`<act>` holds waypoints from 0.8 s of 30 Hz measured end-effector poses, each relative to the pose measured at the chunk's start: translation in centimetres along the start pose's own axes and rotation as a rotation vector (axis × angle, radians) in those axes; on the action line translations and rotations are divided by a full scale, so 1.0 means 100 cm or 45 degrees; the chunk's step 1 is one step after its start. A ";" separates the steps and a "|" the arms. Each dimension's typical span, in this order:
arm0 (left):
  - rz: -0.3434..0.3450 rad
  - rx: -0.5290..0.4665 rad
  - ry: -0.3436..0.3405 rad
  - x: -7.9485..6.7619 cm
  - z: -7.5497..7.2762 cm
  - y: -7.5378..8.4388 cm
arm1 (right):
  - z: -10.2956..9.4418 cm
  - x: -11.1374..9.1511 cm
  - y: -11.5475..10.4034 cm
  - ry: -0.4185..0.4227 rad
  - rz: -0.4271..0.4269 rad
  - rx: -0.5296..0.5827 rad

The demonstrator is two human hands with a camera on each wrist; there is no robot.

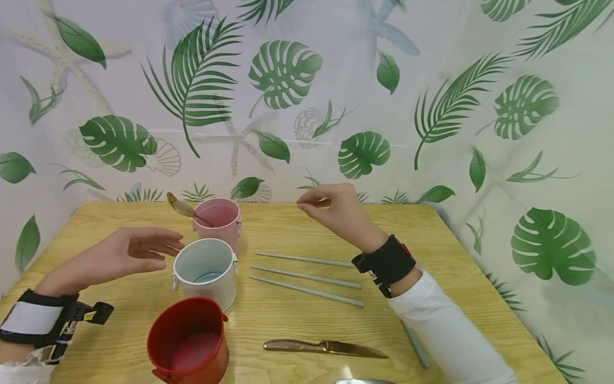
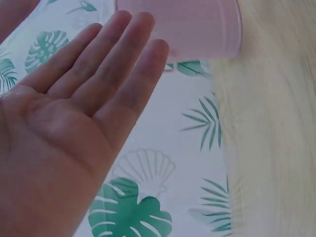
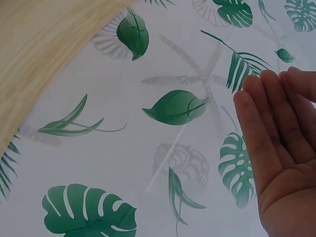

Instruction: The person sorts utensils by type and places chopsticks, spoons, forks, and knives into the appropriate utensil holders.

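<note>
A leaf-print cloth (image 1: 316, 154) hangs behind the table (image 1: 288, 320). My left hand (image 1: 122, 256), fingers loosely extended, is empty beside the white bucket (image 1: 218, 293); a spoon (image 1: 181, 207) stands in the pink bucket (image 1: 225, 233). My right hand (image 1: 340, 213), loosely bent, holds nothing near the sticks (image 1: 306, 277).

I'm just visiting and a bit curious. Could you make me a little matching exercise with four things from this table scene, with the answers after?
Things:
1. spoon
2. white bucket
3. knife
4. left hand

Places or states:
A. between the pink bucket and the red bucket
B. raised, holding nothing
C. leaning inside the pink bucket
D. lying flat on the table

Right pairs: 1-C, 2-A, 3-D, 4-B
</note>
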State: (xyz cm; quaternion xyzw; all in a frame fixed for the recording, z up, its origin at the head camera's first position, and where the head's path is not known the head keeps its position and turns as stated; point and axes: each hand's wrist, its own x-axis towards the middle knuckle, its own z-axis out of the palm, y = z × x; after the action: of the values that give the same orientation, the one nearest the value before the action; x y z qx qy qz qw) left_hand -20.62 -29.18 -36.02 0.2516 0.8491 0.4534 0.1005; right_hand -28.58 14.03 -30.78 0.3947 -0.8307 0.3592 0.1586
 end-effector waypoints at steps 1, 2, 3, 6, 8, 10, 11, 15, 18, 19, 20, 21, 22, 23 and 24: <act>0.021 -0.011 -0.027 0.001 0.002 0.001 | -0.002 -0.001 0.001 0.002 0.003 -0.003; 0.032 -0.017 -0.056 0.002 0.004 0.002 | -0.004 -0.003 0.002 0.002 0.010 -0.007; 0.042 -0.021 -0.083 0.003 0.006 0.002 | -0.006 -0.004 0.003 0.004 0.012 -0.016; 0.065 -0.014 -0.145 0.005 0.011 0.001 | -0.011 -0.008 0.004 0.011 0.024 -0.033; 0.054 -0.004 -0.161 0.006 0.014 0.001 | -0.014 -0.010 0.005 0.017 0.029 -0.045; 0.051 0.023 -0.157 0.006 0.015 0.001 | -0.016 -0.012 0.006 0.021 0.031 -0.052; 0.055 0.037 -0.150 0.006 0.016 0.002 | -0.016 -0.012 0.007 0.020 0.033 -0.054; 0.066 0.086 -0.121 0.010 0.021 0.005 | -0.018 -0.016 0.011 0.011 0.055 -0.054; 0.073 0.103 -0.105 0.014 0.025 0.006 | -0.019 -0.019 0.013 0.004 0.089 -0.051; 0.078 0.099 -0.102 0.015 0.026 0.006 | -0.019 -0.019 0.014 0.000 0.100 -0.051; 0.081 0.093 -0.101 0.016 0.027 0.005 | -0.019 -0.020 0.014 -0.006 0.111 -0.046; 0.085 0.086 -0.100 0.017 0.028 0.005 | -0.018 -0.021 0.014 -0.013 0.120 -0.043; 0.090 0.082 -0.100 0.018 0.029 0.005 | -0.018 -0.022 0.014 -0.018 0.128 -0.038; 0.095 0.076 -0.100 0.019 0.029 0.005 | -0.018 -0.023 0.015 -0.024 0.134 -0.034; 0.095 0.077 -0.099 0.019 0.030 0.004 | -0.018 -0.023 0.015 -0.029 0.139 -0.029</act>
State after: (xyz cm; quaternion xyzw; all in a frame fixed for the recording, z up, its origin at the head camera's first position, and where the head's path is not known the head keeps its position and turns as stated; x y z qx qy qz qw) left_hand -20.90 -25.84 -37.25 0.3035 0.8479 0.4207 0.1088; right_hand -28.26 17.18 -31.51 0.3511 -0.8568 0.3532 0.1338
